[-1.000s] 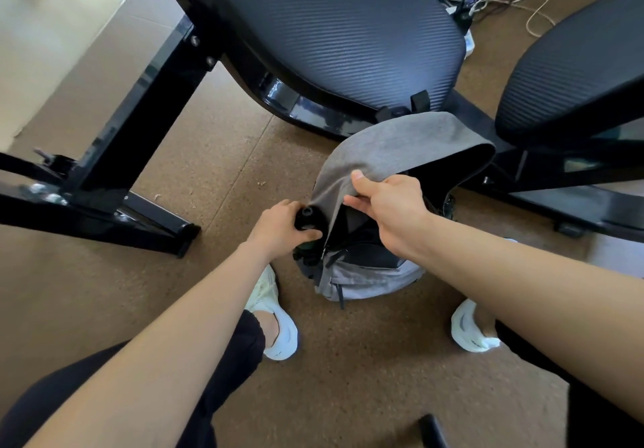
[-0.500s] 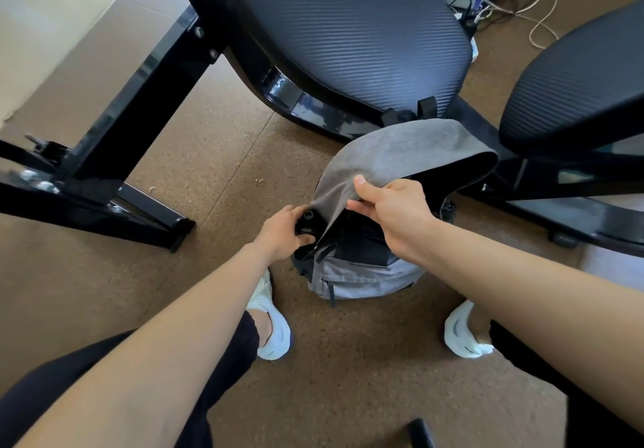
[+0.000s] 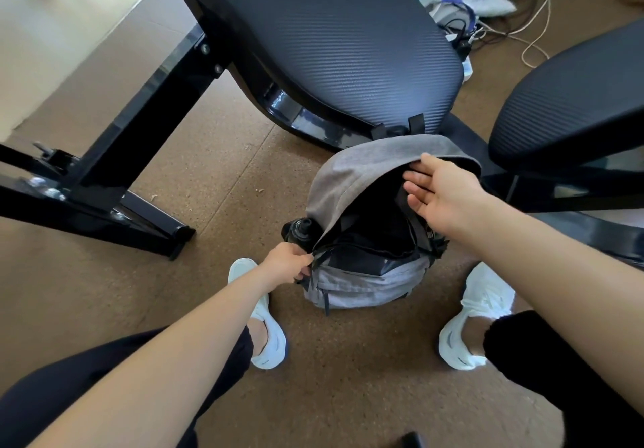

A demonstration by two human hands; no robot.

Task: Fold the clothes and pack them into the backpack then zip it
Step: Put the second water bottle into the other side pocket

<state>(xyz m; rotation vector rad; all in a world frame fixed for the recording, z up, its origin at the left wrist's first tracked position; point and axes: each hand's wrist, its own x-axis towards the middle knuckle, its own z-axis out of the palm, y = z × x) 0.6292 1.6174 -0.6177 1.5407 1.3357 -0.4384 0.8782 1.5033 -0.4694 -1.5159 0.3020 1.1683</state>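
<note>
Backpack [image 3: 366,280] centre frame, on floor [image 3: 348,385], flap [image 3: 366,165] raised, mouth open. Left hand [image 3: 287,266] moved off bottle [image 3: 301,230], now clenched on opening's left edge, possibly zip pull. Right hand [image 3: 442,191] released pinch; fingers straight against flap. Zipping likely next.

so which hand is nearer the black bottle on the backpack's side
Left. The left hand grips the backpack right beside the bottle; the right hand is across the opening, under the grey flap.

One backpack [image 3: 366,285], one bottle [image 3: 301,232], two shoes [image 3: 479,311]
</note>
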